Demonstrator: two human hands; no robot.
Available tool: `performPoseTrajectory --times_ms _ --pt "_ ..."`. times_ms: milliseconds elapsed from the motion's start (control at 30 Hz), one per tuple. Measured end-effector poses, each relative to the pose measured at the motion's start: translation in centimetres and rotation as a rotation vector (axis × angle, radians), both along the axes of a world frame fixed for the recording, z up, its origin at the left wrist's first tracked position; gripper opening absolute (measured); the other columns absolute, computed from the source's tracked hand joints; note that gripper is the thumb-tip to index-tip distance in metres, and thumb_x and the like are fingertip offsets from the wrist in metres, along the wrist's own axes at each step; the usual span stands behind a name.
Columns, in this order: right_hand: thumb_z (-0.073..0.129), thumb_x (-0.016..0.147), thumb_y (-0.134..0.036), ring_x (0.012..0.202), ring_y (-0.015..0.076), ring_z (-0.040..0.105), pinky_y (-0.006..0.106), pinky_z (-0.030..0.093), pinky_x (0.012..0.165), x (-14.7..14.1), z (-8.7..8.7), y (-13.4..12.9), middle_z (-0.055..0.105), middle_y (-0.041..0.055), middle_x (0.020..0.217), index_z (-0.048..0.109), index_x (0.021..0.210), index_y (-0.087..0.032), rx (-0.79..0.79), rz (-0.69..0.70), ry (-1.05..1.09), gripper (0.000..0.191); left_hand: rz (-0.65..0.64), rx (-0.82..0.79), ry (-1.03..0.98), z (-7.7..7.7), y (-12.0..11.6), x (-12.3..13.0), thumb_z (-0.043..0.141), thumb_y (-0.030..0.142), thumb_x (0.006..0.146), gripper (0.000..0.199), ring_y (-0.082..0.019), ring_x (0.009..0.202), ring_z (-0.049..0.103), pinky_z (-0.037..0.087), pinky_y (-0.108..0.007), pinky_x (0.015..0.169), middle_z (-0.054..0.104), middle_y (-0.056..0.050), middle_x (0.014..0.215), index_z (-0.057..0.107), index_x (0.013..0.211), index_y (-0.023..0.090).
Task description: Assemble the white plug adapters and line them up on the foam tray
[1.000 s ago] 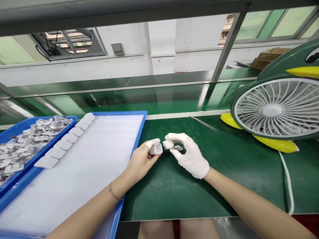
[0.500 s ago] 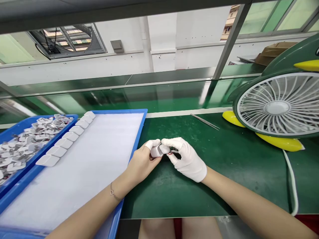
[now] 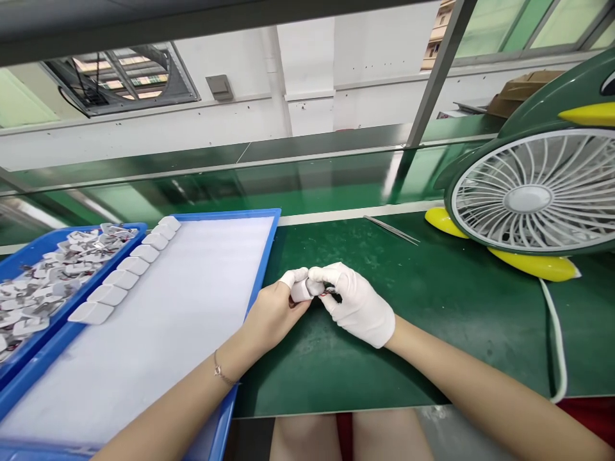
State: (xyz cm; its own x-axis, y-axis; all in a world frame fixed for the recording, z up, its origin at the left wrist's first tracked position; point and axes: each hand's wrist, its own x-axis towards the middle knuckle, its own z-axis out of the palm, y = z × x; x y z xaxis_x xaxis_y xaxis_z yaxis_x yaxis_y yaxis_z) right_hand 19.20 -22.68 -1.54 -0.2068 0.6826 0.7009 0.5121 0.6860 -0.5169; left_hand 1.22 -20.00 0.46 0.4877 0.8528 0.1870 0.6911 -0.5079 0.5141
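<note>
Parts (image 3: 57, 276) fill bin (image 3: 36, 248); white blocks (image 3: 122, 279) line tray (image 3: 168, 339); left hand (image 3: 273, 312) holds casing (image 3: 300, 292)

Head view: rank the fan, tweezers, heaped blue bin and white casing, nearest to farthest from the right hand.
1. White casing: in the left hand, beside the right hand.
2. Tweezers: beyond the right hand, slightly right.
3. Fan: farther right.
4. Heaped blue bin: far left.
</note>
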Motion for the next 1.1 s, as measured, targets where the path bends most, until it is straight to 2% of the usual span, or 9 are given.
performPoseTrajectory --times_ms 100,300,433,533,633,833,900,1000,1100 --pt "0.041 0.071 0.002 0.072 0.0138 0.053 0.026 0.047 0.066 0.0 0.2 -0.1 0.055 -0.0001 0.077 0.050 0.087 -0.021 -0.036 0.004 -0.009 0.030 -0.002 0.000 0.024 0.1 0.0 0.1 0.059 0.025 0.080 0.037 -0.017 0.072 0.065 0.052 -0.027 0.069 0.069 -0.002 0.094 0.055 0.116 0.021" --pt "0.041 0.069 0.002 0.073 0.0151 0.054 0.027 0.048 0.065 -0.2 -0.2 -0.1 0.056 0.0016 0.081 0.054 0.097 -0.022 -0.049 -0.014 -0.021 0.040 -0.040 -0.003 0.037 0.2 -0.2 0.1 0.058 0.024 0.080 0.035 -0.015 0.063 0.063 0.049 -0.026 0.061 0.069 0.000 0.085 0.054 0.115 0.022" --pt "0.042 0.070 0.002 0.077 0.0149 0.056 0.026 0.050 0.066 -0.1 -0.3 -0.1 0.057 0.0018 0.087 0.054 0.104 -0.024 -0.084 -0.005 -0.008 0.045 -0.068 0.006 -0.023 -0.4 -0.1 -0.2 0.058 0.029 0.083 0.032 -0.016 0.070 0.066 0.050 -0.026 0.061 0.068 -0.003 0.092 0.049 0.113 0.021" --pt "0.042 0.070 0.002 0.079 0.0151 0.056 0.027 0.051 0.069 0.2 -0.6 -0.1 0.056 0.0021 0.088 0.050 0.110 -0.024 -0.032 -0.007 0.027 0.048 -0.230 0.097 -0.054 -0.6 0.0 -0.3 0.051 0.025 0.088 0.028 -0.017 0.082 0.066 0.052 -0.026 0.071 0.066 -0.005 0.102 0.048 0.116 0.022" --pt "0.043 0.070 0.001 0.083 0.0159 0.056 0.030 0.052 0.075 0.3 -1.0 -0.1 0.056 0.0036 0.093 0.045 0.115 -0.022 0.004 -0.012 0.036 0.050 -0.339 0.218 0.043 -0.3 0.0 -0.4 0.045 0.020 0.091 0.032 -0.015 0.085 0.065 0.051 -0.025 0.072 0.063 -0.005 0.110 0.049 0.122 0.027" --pt "0.048 0.072 -0.002 0.097 0.0180 0.055 0.036 0.051 0.085 0.2 -0.6 -0.4 0.053 0.0081 0.112 0.035 0.131 -0.022 -0.118 0.052 0.095 0.064 -0.293 0.497 0.201 0.4 -0.2 -0.4 0.048 0.023 0.089 0.022 -0.011 0.059 0.060 0.040 -0.024 0.051 0.068 -0.005 0.104 0.061 0.107 0.027" --pt "0.055 0.073 -0.007 0.098 0.0182 0.054 0.037 0.050 0.086 0.5 -0.2 -0.5 0.050 0.0090 0.119 0.032 0.134 -0.023 -0.224 0.058 0.168 0.067 -0.271 0.490 0.148 0.7 -0.3 -0.3 0.051 0.023 0.087 0.018 -0.011 0.057 0.058 0.040 -0.024 0.051 0.069 -0.004 0.097 0.062 0.102 0.026" --pt "0.062 0.075 -0.016 0.098 0.0178 0.055 0.038 0.050 0.088 1.0 0.5 -0.6 0.048 0.0100 0.123 0.030 0.136 -0.023 -0.362 0.115 0.298 0.069 -0.247 0.408 -0.112 1.3 -0.6 -0.3 0.058 0.021 0.083 0.018 -0.009 0.058 0.056 0.042 -0.022 0.052 0.069 -0.003 0.088 0.059 0.101 0.023" --pt "0.065 0.073 -0.017 0.108 0.0200 0.052 0.040 0.046 0.096 1.0 0.8 -0.8 0.046 0.0104 0.127 0.033 0.134 -0.022 -0.290 0.183 0.294 0.069 -0.154 0.276 -0.388 1.6 -1.1 -0.2 0.063 0.020 0.080 0.021 -0.007 0.051 0.047 0.038 -0.018 0.046 0.060 0.003 0.067 0.057 0.100 0.022"
